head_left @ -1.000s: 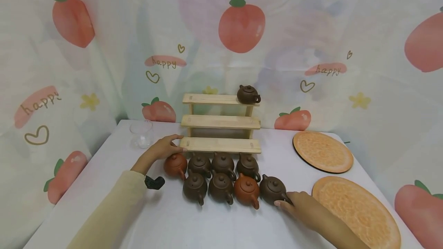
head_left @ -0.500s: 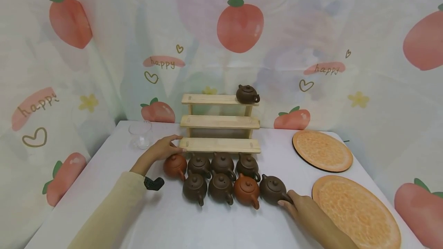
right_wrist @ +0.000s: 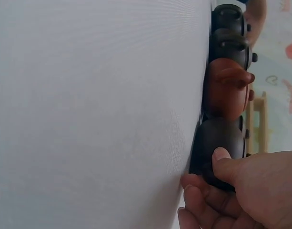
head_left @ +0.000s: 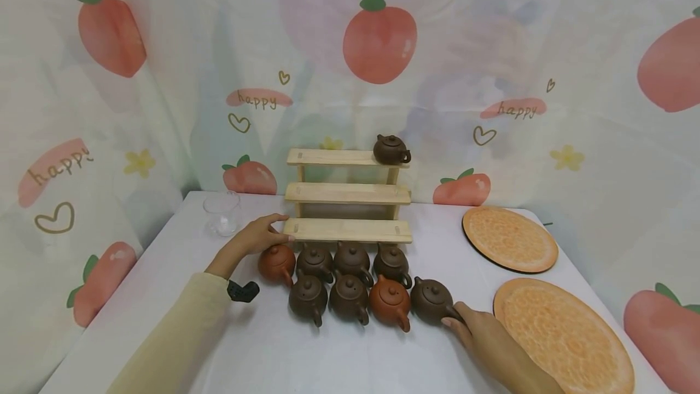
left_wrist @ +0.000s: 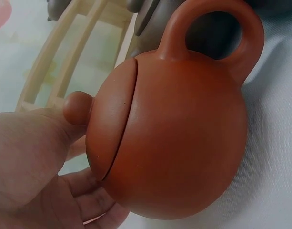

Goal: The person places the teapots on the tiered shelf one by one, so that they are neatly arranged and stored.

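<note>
My right hand (head_left: 481, 330) pinches the handle of a dark brown teapot (head_left: 431, 300) at the right end of the front row. In the right wrist view the thumb lies over that teapot (right_wrist: 215, 143), which sits on the cloth. My left hand (head_left: 257, 236) grips the left end of the lowest shelf of a three-tier wooden stand (head_left: 350, 230). Just under the left hand is an orange-brown teapot (head_left: 276, 262), large in the left wrist view. Another dark teapot (head_left: 391, 149) stands at the right end of the top shelf.
Several dark teapots (head_left: 349, 297) and a second orange-brown one (head_left: 390, 301) stand packed in two rows before the stand. A clear glass cup (head_left: 223, 214) is at the back left. Two round orange mats (head_left: 511, 239) lie on the right. A printed cloth hangs behind the table.
The right hand has shifted slightly down and right at the teapot's handle, its thumb drawn closer to it. The left hand, stand and teapots stay in place.
</note>
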The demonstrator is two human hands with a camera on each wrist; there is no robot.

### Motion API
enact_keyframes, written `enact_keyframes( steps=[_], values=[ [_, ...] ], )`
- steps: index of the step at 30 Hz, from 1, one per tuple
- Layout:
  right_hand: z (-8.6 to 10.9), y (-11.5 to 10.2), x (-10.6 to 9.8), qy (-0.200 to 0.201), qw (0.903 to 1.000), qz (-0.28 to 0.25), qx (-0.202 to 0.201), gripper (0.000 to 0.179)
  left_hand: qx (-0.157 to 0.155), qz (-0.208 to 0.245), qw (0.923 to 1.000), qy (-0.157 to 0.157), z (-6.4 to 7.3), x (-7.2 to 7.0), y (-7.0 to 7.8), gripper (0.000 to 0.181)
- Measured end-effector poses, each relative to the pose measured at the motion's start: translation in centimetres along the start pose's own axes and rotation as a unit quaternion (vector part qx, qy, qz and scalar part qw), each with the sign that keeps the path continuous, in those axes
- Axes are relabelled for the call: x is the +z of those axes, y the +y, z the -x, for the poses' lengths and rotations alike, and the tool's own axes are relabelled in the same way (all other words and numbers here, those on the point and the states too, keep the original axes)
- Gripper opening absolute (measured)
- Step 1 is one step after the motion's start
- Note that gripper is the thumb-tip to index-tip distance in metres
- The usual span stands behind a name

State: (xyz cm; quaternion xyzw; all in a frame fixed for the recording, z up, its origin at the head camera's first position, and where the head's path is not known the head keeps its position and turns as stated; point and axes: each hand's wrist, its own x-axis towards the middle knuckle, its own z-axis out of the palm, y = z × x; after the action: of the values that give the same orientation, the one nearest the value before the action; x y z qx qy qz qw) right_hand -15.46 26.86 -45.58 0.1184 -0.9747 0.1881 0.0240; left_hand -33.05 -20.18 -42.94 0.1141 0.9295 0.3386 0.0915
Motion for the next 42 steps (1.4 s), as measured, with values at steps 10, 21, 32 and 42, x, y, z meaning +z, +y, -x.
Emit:
enact_keyframes(
  steps=[10,21,32,42],
  values=[
    [0.0,0.3,0.0,-0.010,0.9993,-0.033,0.013,0.026,0.002,-0.005,1.0000,0.002,0.3,0.0,0.4,0.071],
    [-0.1,0.5,-0.3,0.014,0.9978,-0.065,-0.005,0.028,-0.002,-0.009,1.0000,0.002,0.4,-0.1,0.4,0.071],
    [-0.6,0.8,-0.9,0.033,0.9971,-0.068,-0.012,0.026,-0.007,-0.010,0.9999,0.001,0.2,0.0,0.3,0.071],
    [-2.4,0.8,-2.2,0.050,0.9964,-0.060,-0.031,0.021,-0.007,-0.009,0.9999,0.001,0.2,-0.1,0.4,0.070]
  ],
)
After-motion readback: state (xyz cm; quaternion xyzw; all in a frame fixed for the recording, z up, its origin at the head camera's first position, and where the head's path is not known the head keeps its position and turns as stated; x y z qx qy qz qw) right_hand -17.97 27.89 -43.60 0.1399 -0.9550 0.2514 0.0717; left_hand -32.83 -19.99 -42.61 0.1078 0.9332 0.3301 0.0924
